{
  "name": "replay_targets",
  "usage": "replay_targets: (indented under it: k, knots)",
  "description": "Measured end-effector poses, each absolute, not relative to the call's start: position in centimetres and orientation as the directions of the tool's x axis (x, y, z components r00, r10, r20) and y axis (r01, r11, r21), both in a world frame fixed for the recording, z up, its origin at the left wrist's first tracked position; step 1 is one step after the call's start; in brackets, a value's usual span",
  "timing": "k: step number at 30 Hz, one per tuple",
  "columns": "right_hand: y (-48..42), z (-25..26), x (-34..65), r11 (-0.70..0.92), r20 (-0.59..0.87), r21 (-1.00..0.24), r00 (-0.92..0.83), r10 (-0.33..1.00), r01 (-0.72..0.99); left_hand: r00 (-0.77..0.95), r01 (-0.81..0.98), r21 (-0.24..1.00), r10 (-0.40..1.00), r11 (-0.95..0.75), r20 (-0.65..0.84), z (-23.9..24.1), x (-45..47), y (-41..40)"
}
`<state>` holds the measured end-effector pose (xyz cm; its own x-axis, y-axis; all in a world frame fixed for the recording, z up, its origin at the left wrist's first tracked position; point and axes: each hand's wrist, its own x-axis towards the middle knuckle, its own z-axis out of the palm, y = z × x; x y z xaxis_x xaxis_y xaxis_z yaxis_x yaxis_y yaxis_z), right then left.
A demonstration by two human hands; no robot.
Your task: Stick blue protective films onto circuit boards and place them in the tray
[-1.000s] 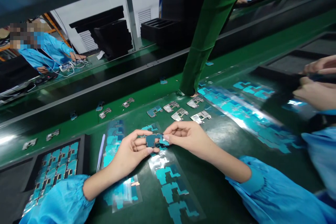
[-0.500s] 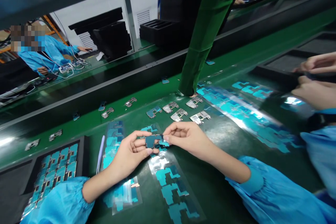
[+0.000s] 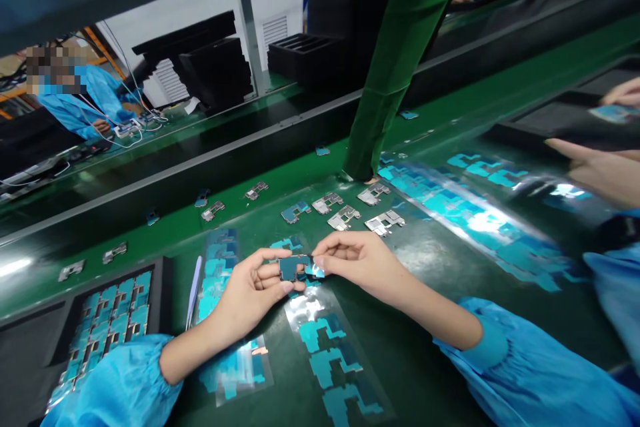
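Observation:
My left hand [image 3: 257, 287] is closed on a small circuit board [image 3: 289, 269], its fingers behind it and its thumb at the lower edge. The dark blue face of the board is turned up toward me. My right hand [image 3: 357, 257] pinches a shiny light-blue film piece [image 3: 316, 268] at the board's right end. How much of this film touches the board I cannot tell. Under and in front of my hands lies a clear sheet with blue film cutouts [image 3: 327, 367]. Another sheet of cutouts [image 3: 214, 280] lies beside my left hand.
Left stands a black tray [image 3: 161, 293] of boards, near lilac tweezers [image 3: 194, 290]. Several boards [image 3: 344, 217] lie beyond my hands, others on the green belt [image 3: 280, 173]. A green-wrapped post [image 3: 387, 80] rises behind. At right are a co-worker's hands [image 3: 600, 170] and a film sheet [image 3: 465, 207].
My hands stay nearly in place; the light-blue film piece has tilted and catches more light. Boards on the belt have shifted right. The co-worker's hands at right have moved apart.

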<state>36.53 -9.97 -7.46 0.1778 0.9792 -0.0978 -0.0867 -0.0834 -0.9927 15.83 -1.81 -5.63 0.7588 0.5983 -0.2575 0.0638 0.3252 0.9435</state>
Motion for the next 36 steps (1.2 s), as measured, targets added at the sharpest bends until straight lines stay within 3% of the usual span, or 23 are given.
replay_targets:
  k: [36]
  knots:
    - [-10.08,-7.77,36.02,-0.054,-0.054,-0.999,0.196,0.979,-0.006,0.743,0.073,0.937,0.608,0.343,-0.28,-5.66,15.78,-1.58]
